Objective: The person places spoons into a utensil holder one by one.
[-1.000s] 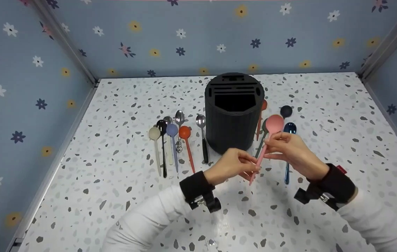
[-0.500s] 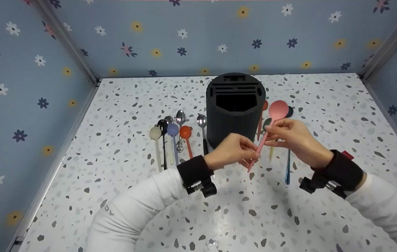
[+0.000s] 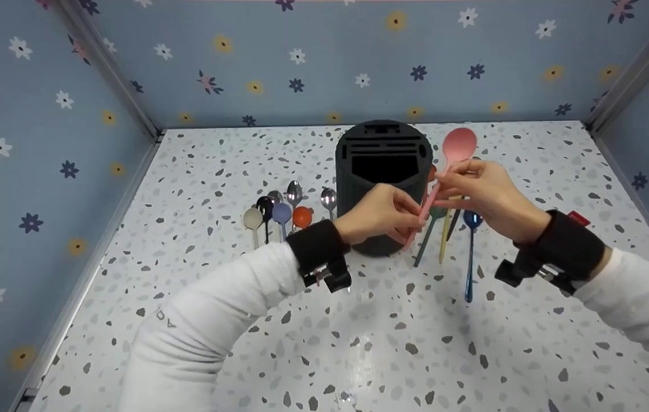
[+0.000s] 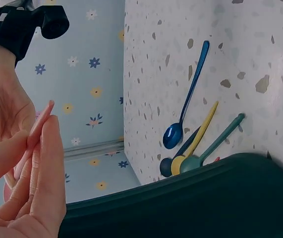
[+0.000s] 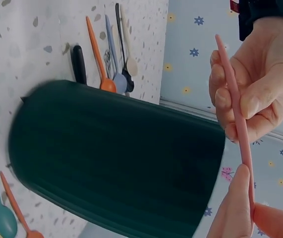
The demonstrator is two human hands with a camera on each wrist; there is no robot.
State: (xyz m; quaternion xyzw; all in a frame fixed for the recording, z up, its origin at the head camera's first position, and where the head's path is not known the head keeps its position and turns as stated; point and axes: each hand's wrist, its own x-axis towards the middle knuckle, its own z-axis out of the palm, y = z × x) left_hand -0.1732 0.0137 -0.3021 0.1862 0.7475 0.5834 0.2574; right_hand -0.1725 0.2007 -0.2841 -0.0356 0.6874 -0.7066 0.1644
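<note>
Pink spoon [image 3: 442, 177], raised in the air in front of the black holder's [image 3: 383, 171] right rim, bowl up and tilted to the right, handle slanting down-left. Right hand [image 3: 482, 194], grip closed in a pinch on the upper handle just below the bowl. Left hand [image 3: 382, 214], grip closed on the lower end of the handle, fingertips [image 4: 47, 134] pressed against the pink shaft in the left wrist view. Black holder: upright cylinder on the speckled desk [image 3: 359, 343], open slots on top, directly behind both hands. To the right of the holder, flat on the desk: green spoon [image 3: 427, 240], yellow spoon [image 3: 444, 237], dark spoon [image 4: 167, 166] partly hidden, blue spoon [image 3: 469, 252], bowls toward the holder, handles fanned toward the near edge. To the left of the holder: row of spoons, cream [image 3: 253, 219], black [image 3: 265, 205], lilac [image 3: 281, 213], orange [image 3: 301, 217], two metal ones [image 3: 294, 190], handles partly hidden by the left sleeve [image 3: 216, 326]. Flowered blue walls [image 3: 301, 57] behind the holder and on both sides.
</note>
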